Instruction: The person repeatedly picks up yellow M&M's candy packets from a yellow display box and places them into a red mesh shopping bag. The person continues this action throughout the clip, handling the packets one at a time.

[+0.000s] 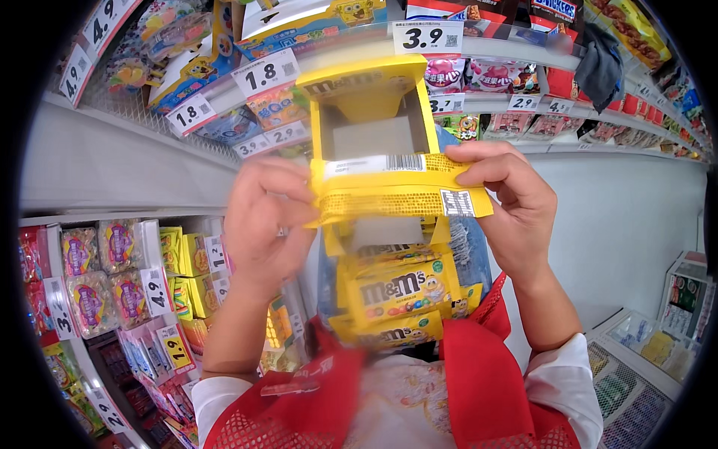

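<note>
A yellow M&M's packet point(370, 188) is held crosswise in front of me, its printed back with a barcode facing up. My right hand point(513, 196) pinches its right end between thumb and fingers. Slightly blurred, my left hand point(272, 224) has its fingertips on the left end. Behind the packet, an open yellow M&M's display box point(373, 137) rests over my lap with its printed flap raised; its far part shows a bare grey inside. More M&M's packets point(404, 289) lie nearer my body, over my jeans.
Shelves of sweets with price tags point(429, 38) curve across the front, and a lower candy rack point(148, 292) stands at left. A dark grey cloth point(600, 67) hangs from the right shelf edge. Mesh-fronted bins point(634, 376) stand at lower right.
</note>
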Available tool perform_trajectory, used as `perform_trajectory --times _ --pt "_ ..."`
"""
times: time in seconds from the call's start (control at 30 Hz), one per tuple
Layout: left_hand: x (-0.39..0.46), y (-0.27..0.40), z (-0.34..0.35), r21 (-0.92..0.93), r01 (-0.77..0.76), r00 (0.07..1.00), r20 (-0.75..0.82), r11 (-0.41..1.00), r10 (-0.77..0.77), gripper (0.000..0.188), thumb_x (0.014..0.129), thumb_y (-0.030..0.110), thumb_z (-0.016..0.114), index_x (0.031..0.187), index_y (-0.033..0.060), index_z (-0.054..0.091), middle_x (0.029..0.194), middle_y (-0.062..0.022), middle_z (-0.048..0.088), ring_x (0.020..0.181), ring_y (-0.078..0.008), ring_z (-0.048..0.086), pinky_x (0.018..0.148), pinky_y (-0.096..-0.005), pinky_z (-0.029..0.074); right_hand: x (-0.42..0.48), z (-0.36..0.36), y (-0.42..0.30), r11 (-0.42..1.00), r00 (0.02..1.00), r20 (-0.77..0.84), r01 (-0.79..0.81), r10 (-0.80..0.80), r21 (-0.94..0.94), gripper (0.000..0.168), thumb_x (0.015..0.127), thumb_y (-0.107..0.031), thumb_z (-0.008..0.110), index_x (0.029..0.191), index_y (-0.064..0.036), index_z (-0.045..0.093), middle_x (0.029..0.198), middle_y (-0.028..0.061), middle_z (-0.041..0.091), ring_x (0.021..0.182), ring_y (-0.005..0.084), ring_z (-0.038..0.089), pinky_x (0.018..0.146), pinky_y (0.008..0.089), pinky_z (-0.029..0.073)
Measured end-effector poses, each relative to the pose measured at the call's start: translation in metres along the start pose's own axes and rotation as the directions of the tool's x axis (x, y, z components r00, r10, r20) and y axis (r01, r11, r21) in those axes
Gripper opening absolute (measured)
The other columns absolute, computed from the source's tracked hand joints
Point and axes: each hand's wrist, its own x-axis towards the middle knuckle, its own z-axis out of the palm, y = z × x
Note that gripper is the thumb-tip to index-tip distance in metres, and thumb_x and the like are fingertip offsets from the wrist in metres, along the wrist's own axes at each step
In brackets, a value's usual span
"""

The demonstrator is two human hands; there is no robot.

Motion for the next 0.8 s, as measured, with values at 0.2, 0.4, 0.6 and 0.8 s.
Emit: perform_trajectory --times 0.2,0.4,0.6,0.8 --pt "-0.015 0.012 -0.003 0.179 -0.244 0.969 0.073 0.953 0.235 0.029 0.058 -0.001 0.077 0.079 0.0118 0.061 0.095 -0.004 0.066 0.091 -0.0301 0.066 0.069 -0.0396 0.05 0.0 0.002 0.009 0.942 0.95 -0.055 0.294 -0.306 -0.16 0.018 0.078 0.013 0.074 0.083 -0.001 0.065 0.111 0.0157 0.074 0.097 0.0255 0.069 0.077 0.0309 0.054" --pt "-0.013 0.014 -0.008 0.186 -0.268 0.961 0.116 0.945 0.25 0.031 0.062 -0.006 0.078 0.08 0.0117 0.06 0.094 -0.0032 0.066 0.091 -0.0296 0.066 0.071 -0.0404 0.051 -0.01 0.0 0.014 0.935 0.942 -0.053 0.319 -0.331 -0.155 0.019 0.078 0.016 0.072 0.081 -0.001 0.064 0.113 0.0185 0.073 0.092 0.0238 0.067 0.072 0.0313 0.053" --pt "-0.012 0.009 -0.01 0.269 -0.079 0.997 0.013 0.96 0.078 0.029 0.067 -0.008 0.075 0.083 0.0079 0.057 0.097 -0.0099 0.074 0.076 -0.0282 0.068 0.064 -0.038 0.053 -0.006 0.006 0.01 0.983 0.992 0.034 0.122 -0.118 -0.135 0.029 0.081 0.011 0.073 0.107 -0.002 0.071 0.132 0.0166 0.064 0.094 0.0205 0.067 0.073 0.0294 0.055" --pt "0.013 0.011 -0.005 0.101 0.516 0.852 0.042 0.851 -0.522 0.012 0.091 0.001 0.069 0.093 0.0013 0.057 0.082 -0.0125 0.069 0.072 -0.0351 0.067 0.066 -0.0384 0.054 -0.011 0.006 0.011 0.914 0.978 0.205 0.047 0.04 -0.404 0.045 0.083 -0.007 0.079 0.127 -0.005 0.068 0.145 0.0192 0.054 0.101 0.0284 0.068 0.087 0.0375 0.055"
